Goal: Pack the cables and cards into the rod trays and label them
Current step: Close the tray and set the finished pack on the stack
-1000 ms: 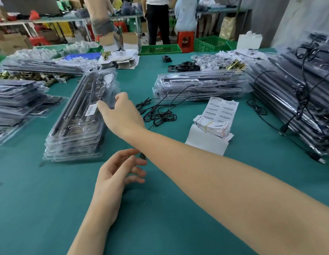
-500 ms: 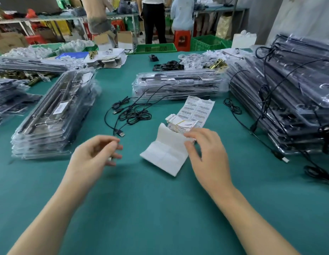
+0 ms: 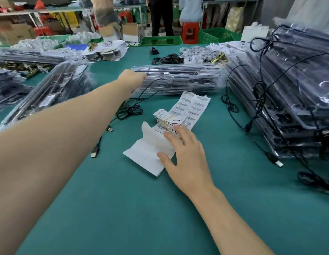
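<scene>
**Left hand goes out to the tray stack; right hand stays on the cards.**

The left hand (image 3: 132, 78), half a second ago low over the surface (image 3: 123, 208), now meets the left end of the tray stack (image 3: 178, 78). Its grip is hidden and cannot be told. Probably the next tray is being fetched. The stack's long axis runs left to right, its left end at the hand. Cables (image 3: 129, 109) lie just in front. The right hand (image 3: 185, 155), fingers spread and released, rests on the cards (image 3: 167, 122).

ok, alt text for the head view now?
A person's left hand reaches the end of a stack of clear rod trays across a green table; the right hand rests flat on a card stack and white paper. Black cables and a barcode label sheet lie nearby.
</scene>
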Tool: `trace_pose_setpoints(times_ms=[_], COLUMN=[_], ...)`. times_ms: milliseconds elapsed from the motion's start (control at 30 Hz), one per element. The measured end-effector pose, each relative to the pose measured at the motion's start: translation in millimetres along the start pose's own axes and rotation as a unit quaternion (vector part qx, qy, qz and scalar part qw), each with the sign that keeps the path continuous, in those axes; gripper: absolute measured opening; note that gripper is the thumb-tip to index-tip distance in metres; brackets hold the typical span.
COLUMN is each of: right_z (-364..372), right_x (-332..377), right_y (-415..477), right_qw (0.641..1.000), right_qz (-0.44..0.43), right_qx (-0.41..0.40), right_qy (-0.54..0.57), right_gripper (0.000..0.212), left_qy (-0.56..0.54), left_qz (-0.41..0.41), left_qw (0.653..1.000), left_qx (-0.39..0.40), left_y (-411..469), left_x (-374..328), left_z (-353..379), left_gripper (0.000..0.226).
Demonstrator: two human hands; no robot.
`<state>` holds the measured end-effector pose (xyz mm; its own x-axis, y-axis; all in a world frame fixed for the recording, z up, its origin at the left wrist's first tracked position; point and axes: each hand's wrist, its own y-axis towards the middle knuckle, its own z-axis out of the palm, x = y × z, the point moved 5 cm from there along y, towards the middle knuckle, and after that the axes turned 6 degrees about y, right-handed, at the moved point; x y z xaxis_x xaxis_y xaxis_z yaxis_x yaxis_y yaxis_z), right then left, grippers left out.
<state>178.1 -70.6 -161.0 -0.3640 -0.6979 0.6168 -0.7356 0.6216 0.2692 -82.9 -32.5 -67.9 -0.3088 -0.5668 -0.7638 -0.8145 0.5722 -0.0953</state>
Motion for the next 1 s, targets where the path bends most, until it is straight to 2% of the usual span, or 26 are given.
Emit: trace_pose_setpoints(times_ms=[67,167,300,533,633,700,867,1000], right_z=[2.0,2.9,2.4,2.4,3.0,2.5,1.5,0.4], right_x=[-0.3,-0.5,0.3,0.4,-0.2,-0.4,-0.3,0.4], right_y=[0.3,1.3,0.4,-1.0,-1.6,-2.2,-4.4,-5.6], right_qw=[1.000,1.000,1.000,1.000,1.000,1.000,1.000,1.000], right_qz=[0.002,0.005,0.008,0.004,0.000,-0.002,-0.013,-0.017], right_qx=[0.003,0.004,0.006,0.010,0.011,0.012,0.016,0.016], right_qy=[-0.004,-0.008,-0.005,0.000,0.004,0.006,0.001,-0.001], right_gripper=[0.058,0.060,0.060,0.061,0.061,0.061,0.062,0.062], left_qy=[0.021,0.012,-0.101,-0.309,-0.366,-0.393,-0.403,-0.430], left_qz=[0.006,0.000,-0.047,-0.141,-0.167,-0.178,-0.171,-0.129], left_qw=[1.000,0.999,0.994,0.940,0.913,0.899,0.895,0.886], left_qx=[-0.014,-0.029,-0.019,0.034,0.066,0.075,0.086,0.112], left_y=[12.2,24.3,30.2,39.8,41.8,42.2,38.6,33.4], left_x=[-1.1,0.4,1.6,-1.1,-2.7,-3.8,-10.0,-15.6], left_z=[-0.4,-2.9,-6.8,-7.5,-6.8,-8.9,-15.0,-13.9], left_gripper=[0.023,0.026,0.037,0.051,0.040,0.041,0.035,0.055])
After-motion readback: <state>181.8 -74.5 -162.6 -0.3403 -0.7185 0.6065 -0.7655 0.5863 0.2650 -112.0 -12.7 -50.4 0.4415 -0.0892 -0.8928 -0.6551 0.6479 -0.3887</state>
